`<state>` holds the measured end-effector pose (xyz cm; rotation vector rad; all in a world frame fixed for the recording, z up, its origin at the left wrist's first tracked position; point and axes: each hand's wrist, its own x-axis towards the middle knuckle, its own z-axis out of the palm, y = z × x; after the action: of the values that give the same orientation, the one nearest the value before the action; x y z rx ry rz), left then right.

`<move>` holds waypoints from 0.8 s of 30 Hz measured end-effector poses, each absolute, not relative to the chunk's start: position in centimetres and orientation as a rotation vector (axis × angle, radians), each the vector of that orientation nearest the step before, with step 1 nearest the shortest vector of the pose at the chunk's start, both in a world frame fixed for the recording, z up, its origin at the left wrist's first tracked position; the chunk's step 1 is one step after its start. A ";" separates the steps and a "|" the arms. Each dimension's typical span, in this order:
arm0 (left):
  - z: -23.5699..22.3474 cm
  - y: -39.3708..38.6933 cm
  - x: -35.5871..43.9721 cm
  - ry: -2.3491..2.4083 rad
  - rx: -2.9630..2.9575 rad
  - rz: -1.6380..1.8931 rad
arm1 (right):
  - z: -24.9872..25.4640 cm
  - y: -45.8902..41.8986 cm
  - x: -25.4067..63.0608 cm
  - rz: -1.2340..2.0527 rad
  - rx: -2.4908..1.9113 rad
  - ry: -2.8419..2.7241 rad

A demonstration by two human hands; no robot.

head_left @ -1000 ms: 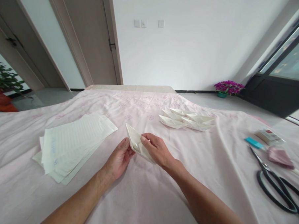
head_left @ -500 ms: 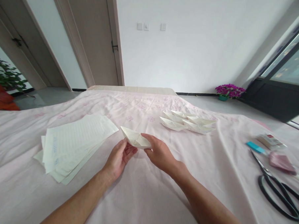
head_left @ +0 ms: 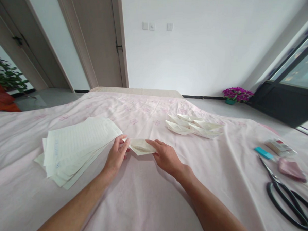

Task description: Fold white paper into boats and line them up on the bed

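Note:
A folded paper boat (head_left: 142,147) is held between my two hands above the pink cloth. My left hand (head_left: 117,153) pinches its left tip between thumb and fingers. On the other end, my right hand (head_left: 166,157) grips the right tip, thumb below and fingers on top. The boat's open side faces me, and both its ends are partly covered by my fingers. To the left of my left hand lies a fanned stack of lined paper sheets (head_left: 76,146). Several finished paper boats (head_left: 194,125) sit grouped beyond my right hand.
Black-handled scissors (head_left: 278,185) lie at the right, by a blue strip-shaped item (head_left: 264,153), a small box (head_left: 280,147) and a pink cloth-like piece (head_left: 292,169). A flowered pink cloth (head_left: 145,203) covers the table. Magenta flowers (head_left: 238,94) stand on the floor beyond.
My left hand has shifted left and up from under the boat to its left tip. The boat has turned more level, and my right hand keeps its grip.

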<state>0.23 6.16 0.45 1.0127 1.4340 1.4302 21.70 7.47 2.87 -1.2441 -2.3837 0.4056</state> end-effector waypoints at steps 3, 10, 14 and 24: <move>0.0 6.8 -0.4 1.510 1.139 1.367 | 2.4 7.6 21.8 0.414 -1.220 -2.389; 0.1 7.1 -0.5 1.523 1.099 1.332 | 2.3 7.6 21.9 0.411 -1.139 -2.319; 0.1 7.2 -0.7 1.496 1.097 1.335 | 2.3 7.6 22.2 0.430 -1.106 -2.299; -0.5 6.9 -0.8 1.495 1.480 1.301 | -0.2 9.8 23.2 0.607 -1.057 -2.021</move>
<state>-0.82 6.89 -0.54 1.4803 1.4954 1.3007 23.20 9.85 -0.15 -1.0571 -2.0208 0.6070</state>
